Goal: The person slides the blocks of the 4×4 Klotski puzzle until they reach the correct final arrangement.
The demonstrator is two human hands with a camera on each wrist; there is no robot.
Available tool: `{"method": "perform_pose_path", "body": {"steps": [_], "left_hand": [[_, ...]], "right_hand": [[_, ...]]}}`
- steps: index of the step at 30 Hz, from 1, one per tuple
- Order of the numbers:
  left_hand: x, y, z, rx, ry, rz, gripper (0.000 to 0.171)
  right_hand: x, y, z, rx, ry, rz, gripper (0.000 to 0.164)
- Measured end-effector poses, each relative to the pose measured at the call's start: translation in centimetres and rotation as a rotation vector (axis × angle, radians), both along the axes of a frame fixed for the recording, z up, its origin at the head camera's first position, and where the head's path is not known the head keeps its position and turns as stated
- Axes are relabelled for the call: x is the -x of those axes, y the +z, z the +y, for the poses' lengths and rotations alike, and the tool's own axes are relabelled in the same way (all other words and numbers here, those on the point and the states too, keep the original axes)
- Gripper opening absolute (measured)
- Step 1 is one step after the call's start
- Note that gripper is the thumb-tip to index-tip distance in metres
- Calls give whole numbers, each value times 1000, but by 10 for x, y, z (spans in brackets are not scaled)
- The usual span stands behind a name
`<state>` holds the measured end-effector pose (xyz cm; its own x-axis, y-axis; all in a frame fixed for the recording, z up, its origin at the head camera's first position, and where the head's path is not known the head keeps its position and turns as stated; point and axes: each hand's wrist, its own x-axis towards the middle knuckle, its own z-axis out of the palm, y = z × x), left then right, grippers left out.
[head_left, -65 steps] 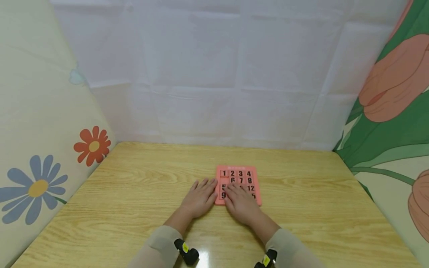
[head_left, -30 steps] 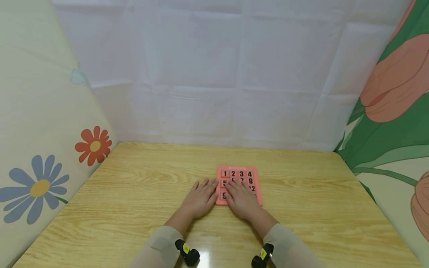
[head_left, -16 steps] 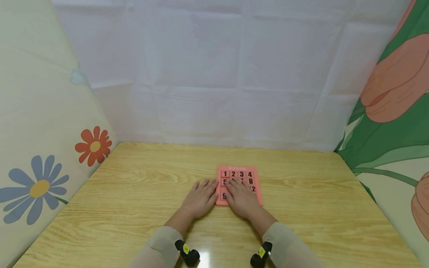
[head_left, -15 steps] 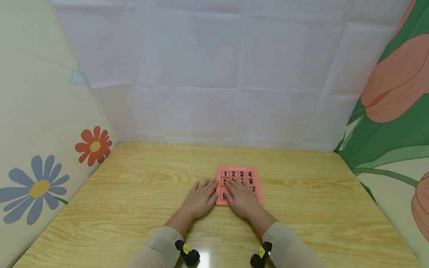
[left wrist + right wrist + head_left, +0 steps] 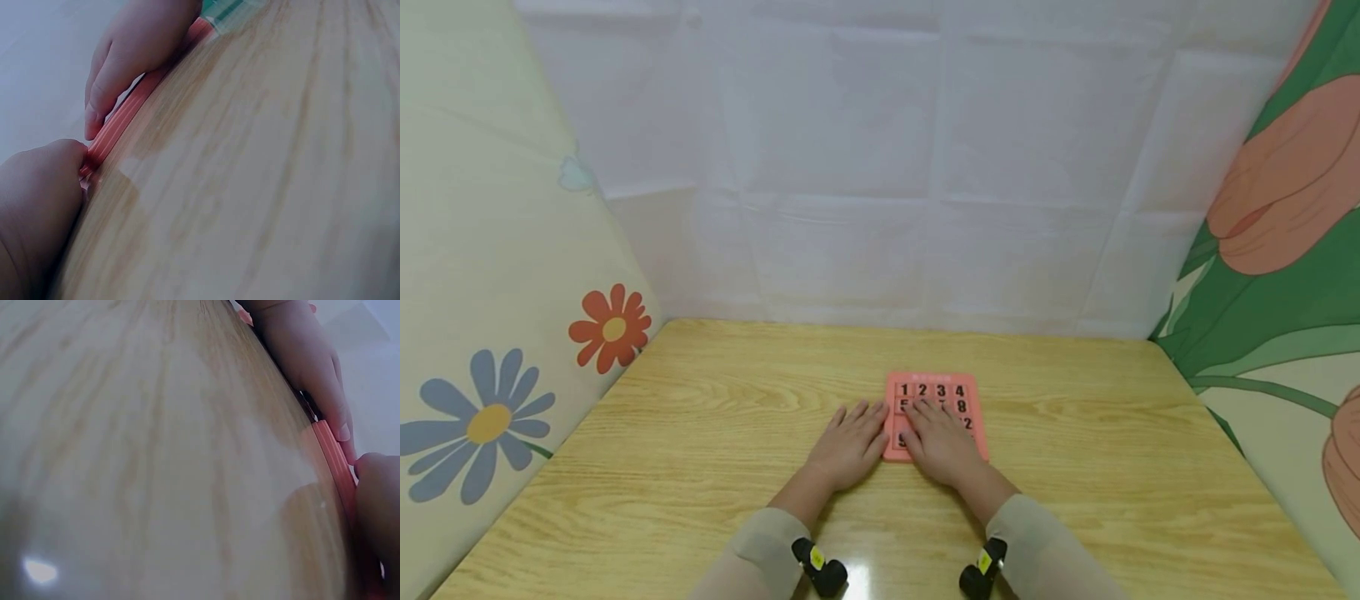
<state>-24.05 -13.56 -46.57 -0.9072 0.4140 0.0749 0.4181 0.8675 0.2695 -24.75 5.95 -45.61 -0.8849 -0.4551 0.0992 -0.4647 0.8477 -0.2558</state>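
A pink number slide puzzle [image 5: 932, 377] lies flat on the table in the head view. Its top row reads 1, 2, 3, 4. Below the 1 sits the 5 tile [image 5: 904, 406], with a gap under that. My left hand [image 5: 846, 446] lies along the puzzle's left edge, fingers fairly straight, thumb by the lower left corner. Over the board rests my right hand [image 5: 942, 446], fingers extended on the tiles and hiding several of them. Both wrist views catch the puzzle's ridged side, with the left thumb [image 5: 337, 419] against it in the right wrist view.
The wood-grain table [image 5: 700, 400] surrounds the puzzle. A white cloth [image 5: 850, 167] hangs behind it, and flower-printed cloths [image 5: 490, 208] stand at both sides. Each sleeve carries a black wrist camera [image 5: 823, 571].
Since the earliest frame the 5 tile has slid up one place, so the gap is now below it. My right hand moved slightly up with it; my left hand stays put.
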Motion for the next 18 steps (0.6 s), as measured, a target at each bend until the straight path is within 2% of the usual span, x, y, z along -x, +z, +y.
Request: {"method": "perform_pose_path", "body": {"steps": [18], "left_hand": [[-1, 1, 0, -15, 3, 11, 54]], "right_hand": [[0, -2, 3, 37, -13, -21, 54]]}}
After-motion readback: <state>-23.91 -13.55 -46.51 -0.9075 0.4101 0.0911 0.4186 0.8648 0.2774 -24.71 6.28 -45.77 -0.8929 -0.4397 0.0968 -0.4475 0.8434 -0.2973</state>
